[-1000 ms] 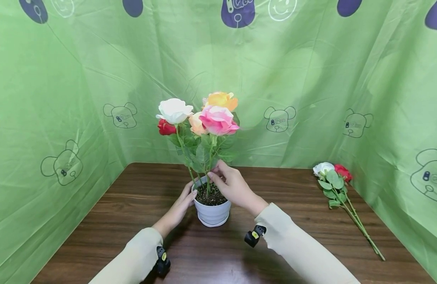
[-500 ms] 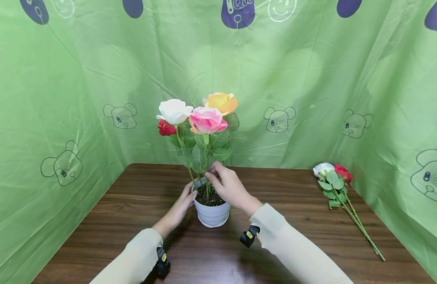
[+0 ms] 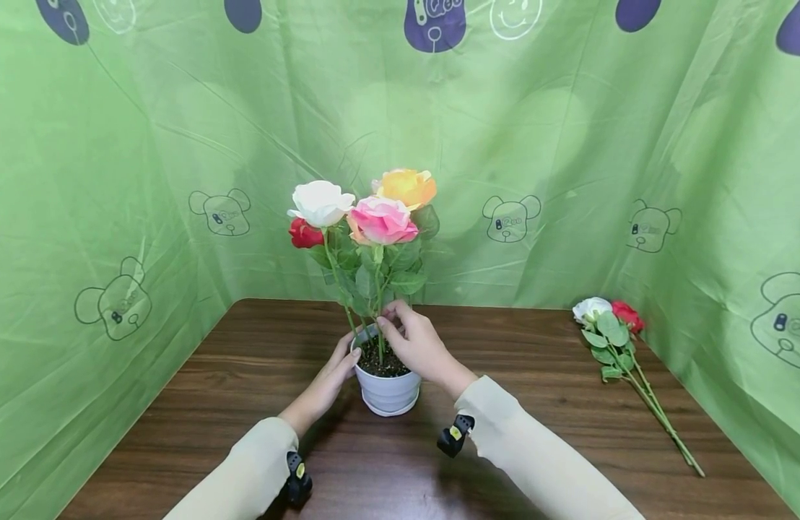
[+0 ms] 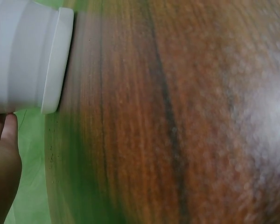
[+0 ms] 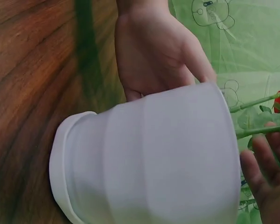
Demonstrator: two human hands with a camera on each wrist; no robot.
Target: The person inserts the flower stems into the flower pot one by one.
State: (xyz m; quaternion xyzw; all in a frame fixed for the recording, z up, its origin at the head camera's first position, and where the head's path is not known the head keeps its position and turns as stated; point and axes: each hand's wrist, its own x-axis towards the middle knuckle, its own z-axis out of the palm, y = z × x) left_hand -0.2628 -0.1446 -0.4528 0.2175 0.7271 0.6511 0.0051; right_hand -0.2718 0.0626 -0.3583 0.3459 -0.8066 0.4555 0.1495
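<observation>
A white ribbed flower pot [image 3: 390, 393], filled with dark soil [image 3: 390, 361], stands upright on its saucer. My left hand [image 3: 331, 370] holds the pot's left side, its thumb at the rim; in the right wrist view this hand [image 5: 151, 51] lies against the pot wall. With thumb and fingers, my right hand [image 3: 422, 345] pinches the low stem of a pink rose [image 3: 382, 221] above the soil. Around it rise a white rose [image 3: 322, 204], an orange rose [image 3: 408, 188] and a red rose [image 3: 305, 233]. A peach bloom is mostly hidden behind the pink one.
On the table's right side lie a white rose [image 3: 592, 309] and a red rose [image 3: 627, 315], their stems pointing toward the near right. Green printed cloth [image 3: 536, 130] encloses the brown wooden table [image 3: 244, 375] at the back and sides.
The pink rose moved left with my right hand, mostly in the first half second, and now covers most of the peach bloom. My left hand and the pot stayed in place.
</observation>
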